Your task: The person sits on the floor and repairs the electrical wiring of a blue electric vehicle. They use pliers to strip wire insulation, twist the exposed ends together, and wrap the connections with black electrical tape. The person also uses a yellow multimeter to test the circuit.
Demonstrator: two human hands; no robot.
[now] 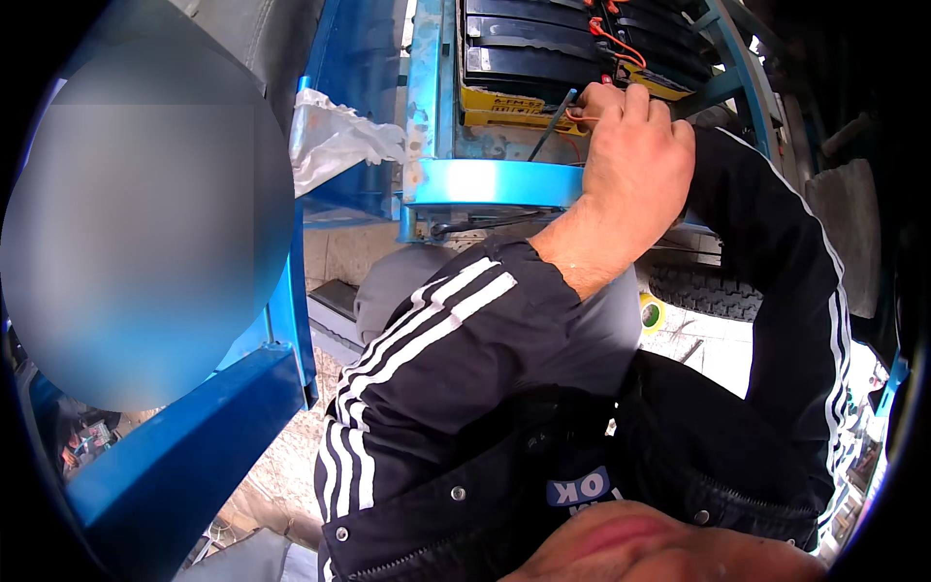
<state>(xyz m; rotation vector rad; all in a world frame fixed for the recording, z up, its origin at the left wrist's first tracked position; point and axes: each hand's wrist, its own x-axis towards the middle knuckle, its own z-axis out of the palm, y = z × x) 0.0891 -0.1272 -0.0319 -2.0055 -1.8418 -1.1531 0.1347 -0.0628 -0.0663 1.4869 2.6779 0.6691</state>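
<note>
My left hand (pixel 640 160) reaches over the blue frame rail (pixel 499 182), its fingers curled together beside the batteries. A thin orange wire (pixel 579 118) runs at its fingertips; what they grip is hidden. My right arm (pixel 756 204) comes up in a black sleeve from the right, and its hand is hidden behind the left one. Black batteries with yellow lower bands (pixel 529 48) sit side by side in the blue frame. Orange leads (pixel 621 47) link their red-capped terminals. A thin dark rod (pixel 553 124) leans upright just left of my fingers.
Torn white plastic wrap (pixel 339 141) hangs at the frame's left. A thick blue beam (pixel 194 456) crosses the lower left, below a large blurred patch. Below the frame are a black treaded tyre (pixel 706 293) and a yellow-green tape roll (pixel 652 314).
</note>
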